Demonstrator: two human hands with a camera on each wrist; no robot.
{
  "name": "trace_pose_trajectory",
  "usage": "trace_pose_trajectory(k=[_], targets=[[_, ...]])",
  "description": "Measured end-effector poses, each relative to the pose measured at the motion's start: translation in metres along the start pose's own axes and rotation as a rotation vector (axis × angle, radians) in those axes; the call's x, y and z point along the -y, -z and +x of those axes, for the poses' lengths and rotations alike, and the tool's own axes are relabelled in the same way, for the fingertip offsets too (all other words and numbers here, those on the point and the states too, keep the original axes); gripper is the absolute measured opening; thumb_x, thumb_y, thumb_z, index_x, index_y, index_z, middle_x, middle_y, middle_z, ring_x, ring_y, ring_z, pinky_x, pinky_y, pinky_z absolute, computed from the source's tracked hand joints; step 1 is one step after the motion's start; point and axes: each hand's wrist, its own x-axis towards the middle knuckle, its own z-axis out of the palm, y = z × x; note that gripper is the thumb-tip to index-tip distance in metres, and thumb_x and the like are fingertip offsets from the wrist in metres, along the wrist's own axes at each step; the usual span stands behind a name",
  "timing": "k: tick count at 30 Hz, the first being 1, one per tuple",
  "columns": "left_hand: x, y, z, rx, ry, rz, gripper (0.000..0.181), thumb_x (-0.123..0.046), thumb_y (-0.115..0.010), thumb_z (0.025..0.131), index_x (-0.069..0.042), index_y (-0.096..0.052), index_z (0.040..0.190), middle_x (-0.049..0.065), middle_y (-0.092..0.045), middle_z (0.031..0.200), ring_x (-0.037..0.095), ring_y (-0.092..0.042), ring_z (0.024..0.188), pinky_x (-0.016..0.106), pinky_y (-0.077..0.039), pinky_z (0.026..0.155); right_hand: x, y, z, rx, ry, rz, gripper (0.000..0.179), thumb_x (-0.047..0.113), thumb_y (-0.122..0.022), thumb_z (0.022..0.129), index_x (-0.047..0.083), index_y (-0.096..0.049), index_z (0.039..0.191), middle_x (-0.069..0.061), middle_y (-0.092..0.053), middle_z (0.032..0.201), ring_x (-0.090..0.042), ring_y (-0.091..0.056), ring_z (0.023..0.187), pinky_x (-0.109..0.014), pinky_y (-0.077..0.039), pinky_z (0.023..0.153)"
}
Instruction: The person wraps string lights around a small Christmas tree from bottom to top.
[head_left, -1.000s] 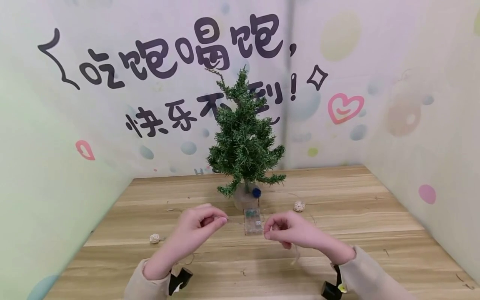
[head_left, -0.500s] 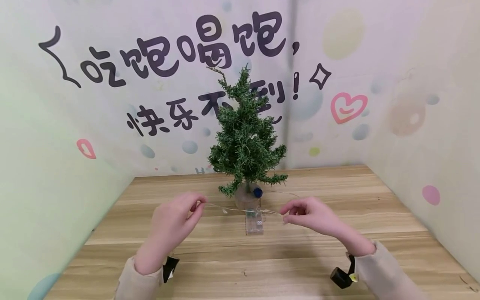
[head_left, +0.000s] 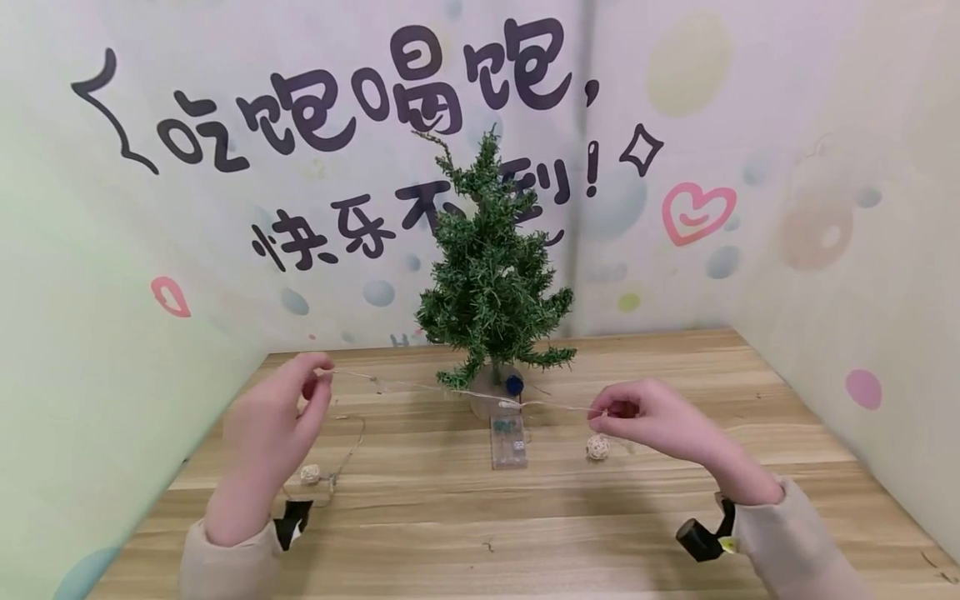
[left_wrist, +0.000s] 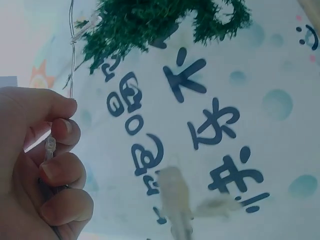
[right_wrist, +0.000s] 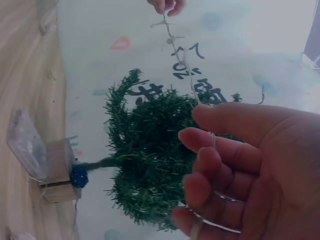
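A thin string of lights (head_left: 405, 382) stretches nearly taut between my two hands, in front of the small green artificial tree (head_left: 491, 275). My left hand (head_left: 281, 417) pinches one part of it between thumb and forefinger; in the left wrist view a small clear bulb (left_wrist: 50, 144) lies among the curled fingers. On the other side my right hand (head_left: 663, 421) pinches the wire with thumb and index finger, and more wire trails through its loosely bent fingers in the right wrist view. A clear flat box (head_left: 509, 443) lies on the table before the tree's round base (head_left: 483, 407).
A dark blue ball (head_left: 514, 384) sits against the tree base. Pale woven balls, one at left (head_left: 310, 474) and another (head_left: 597, 447) under my right hand, are near loose wire on the wooden table (head_left: 450, 533). Printed walls enclose the table at back and sides.
My hands have moved apart and upward, left hand farther left and right hand rightward. The wire between them has lengthened and now passes before the tree base.
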Motion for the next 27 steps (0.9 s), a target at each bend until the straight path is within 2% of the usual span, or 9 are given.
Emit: trace_pose_trajectory(k=[4,7,12,14,17,19,23,27], targets=[[0.003,0.015,0.003,-0.035,-0.008,-0.028,0.017,-0.001,-0.062,0.081,-0.007,-0.066,0.096,0.0,-0.062,0.073,0.012,-0.05,0.056,0.022,-0.037,0.047,0.004,0.008,-0.005,0.019,0.053,0.035,0.006,0.014,-0.067,0.092,0.013,-0.068,0.086,0.006,-0.058,0.069,-0.004,-0.048,0.059,-0.023,-0.041,0.051],[0.006,0.027,0.01,-0.047,-0.049,-0.03,0.017,-0.003,-0.059,0.081,-0.008,-0.068,0.095,0.0,-0.063,0.074,0.011,-0.047,0.054,0.023,-0.035,0.045,0.005,0.015,-0.006,0.059,0.068,0.093,0.006,0.01,-0.065,0.092,0.01,-0.066,0.086,0.003,-0.059,0.07,-0.006,-0.051,0.061,-0.024,-0.044,0.053],[0.01,0.053,0.031,-0.027,-0.158,0.042,0.02,-0.006,-0.051,0.083,-0.008,-0.071,0.088,-0.001,-0.06,0.071,0.003,-0.036,0.05,0.021,-0.027,0.039,0.014,0.031,0.002,0.086,0.061,0.265,0.007,0.004,-0.059,0.093,0.002,-0.064,0.089,-0.007,-0.063,0.073,-0.017,-0.061,0.067,-0.031,-0.052,0.065],[0.014,0.062,0.039,-0.011,-0.182,0.077,0.023,-0.01,-0.048,0.085,-0.009,-0.071,0.087,-0.002,-0.059,0.07,0.001,-0.033,0.048,0.02,-0.024,0.037,0.018,0.036,0.009,0.08,0.069,0.328,0.008,0.002,-0.058,0.094,0.0,-0.065,0.09,-0.01,-0.064,0.073,-0.023,-0.062,0.066,-0.034,-0.054,0.067],[0.021,0.074,0.049,-0.013,-0.183,0.142,0.029,-0.016,-0.042,0.087,-0.012,-0.07,0.088,-0.004,-0.058,0.068,0.002,-0.029,0.045,0.023,-0.021,0.035,0.026,0.042,0.018,0.092,0.082,0.361,0.009,0.001,-0.058,0.094,-0.002,-0.066,0.095,-0.008,-0.062,0.069,-0.024,-0.061,0.061,-0.035,-0.054,0.063],[0.027,0.079,0.055,-0.02,-0.177,0.186,0.031,-0.02,-0.039,0.088,-0.013,-0.07,0.09,-0.002,-0.059,0.066,0.006,-0.032,0.043,0.025,-0.02,0.034,0.033,0.045,0.023,0.129,0.073,0.358,0.01,0.003,-0.059,0.094,-0.003,-0.065,0.099,-0.008,-0.06,0.069,-0.022,-0.059,0.058,-0.035,-0.053,0.059],[0.03,0.091,0.069,-0.056,-0.141,0.27,0.031,-0.019,-0.038,0.089,-0.01,-0.067,0.089,0.004,-0.06,0.067,0.01,-0.03,0.039,0.028,-0.018,0.034,0.049,0.048,0.035,0.21,0.038,0.293,0.019,0.008,-0.062,0.093,-0.003,-0.064,0.109,-0.009,-0.059,0.072,-0.017,-0.054,0.056,-0.031,-0.049,0.052],[0.032,0.099,0.081,-0.11,-0.074,0.328,0.029,-0.016,-0.04,0.089,-0.007,-0.067,0.088,0.008,-0.062,0.07,0.016,-0.031,0.038,0.031,-0.018,0.035,0.061,0.049,0.048,0.192,0.03,0.184,0.032,0.011,-0.063,0.093,0.003,-0.059,0.124,-0.012,-0.064,0.094,-0.019,-0.054,0.058,-0.03,-0.048,0.053]])
